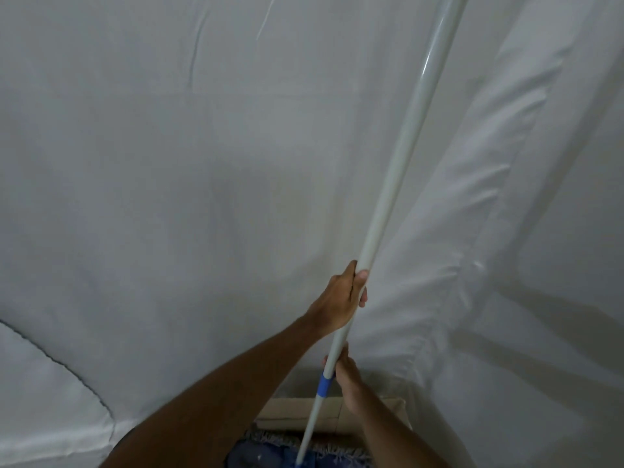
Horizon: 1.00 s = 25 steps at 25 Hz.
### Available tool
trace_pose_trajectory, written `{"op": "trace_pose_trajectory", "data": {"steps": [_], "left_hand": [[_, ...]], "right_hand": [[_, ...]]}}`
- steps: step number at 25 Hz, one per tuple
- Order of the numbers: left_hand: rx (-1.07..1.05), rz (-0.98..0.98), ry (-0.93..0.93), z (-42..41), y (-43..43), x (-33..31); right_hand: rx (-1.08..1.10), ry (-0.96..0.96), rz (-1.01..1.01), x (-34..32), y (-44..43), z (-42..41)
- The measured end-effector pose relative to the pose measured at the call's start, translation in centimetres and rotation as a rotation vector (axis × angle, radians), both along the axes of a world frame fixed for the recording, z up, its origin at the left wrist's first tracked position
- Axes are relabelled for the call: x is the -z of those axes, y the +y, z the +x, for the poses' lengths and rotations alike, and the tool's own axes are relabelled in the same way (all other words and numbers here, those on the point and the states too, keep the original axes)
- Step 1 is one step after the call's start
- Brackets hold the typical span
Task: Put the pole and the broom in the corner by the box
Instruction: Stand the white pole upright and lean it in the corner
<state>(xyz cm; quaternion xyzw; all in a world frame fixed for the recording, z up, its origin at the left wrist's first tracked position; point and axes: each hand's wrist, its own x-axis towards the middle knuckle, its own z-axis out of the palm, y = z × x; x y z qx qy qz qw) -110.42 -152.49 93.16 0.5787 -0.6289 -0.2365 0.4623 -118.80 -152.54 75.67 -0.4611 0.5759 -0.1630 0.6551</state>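
A long white pole [401, 160] with a blue band [326, 385] low on it runs steeply from the bottom centre to the top right, in front of white sheeting. My left hand [341, 298] grips it higher up. My right hand [344, 373] grips it just below, right above the blue band. Under the hands an open cardboard box [297, 408] stands at the foot of the sheeting. No broom is in view.
White fabric sheets [169, 163] cover the walls, with a folded seam [466, 231] marking the corner on the right. Inside the box lies blue cloth with a frayed fringe [266, 444]. A curved white panel edge [50, 359] sits low on the left.
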Motion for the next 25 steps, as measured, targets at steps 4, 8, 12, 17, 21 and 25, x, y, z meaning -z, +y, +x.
{"op": "trace_pose_trajectory", "data": {"steps": [4, 8, 12, 17, 21, 25], "left_hand": [[-0.103, 0.116, 0.070, -0.1, -2.0, 3.5], [-0.261, 0.142, 0.175, 0.5, -5.2, 3.9], [-0.347, 0.218, 0.236, 1.7, -8.1, 4.0], [-0.399, 0.276, 0.300, 2.5, -10.0, 3.5], [-0.385, 0.428, 0.262, 3.4, -8.5, 2.8], [-0.401, 0.410, 0.133, 7.3, -0.4, 1.9]], "right_hand": [[-0.023, 0.000, 0.058, 1.6, -1.8, 0.4], [-0.082, -0.003, -0.003, 1.6, -3.7, 0.9], [-0.149, -0.024, -0.157, -0.2, -6.9, 1.9], [-0.207, -0.006, -0.192, -1.9, -10.0, 2.7], [-0.219, 0.006, -0.276, -3.9, -10.7, 2.9], [-0.187, 0.013, -0.520, -8.7, -9.6, 4.0]]}}
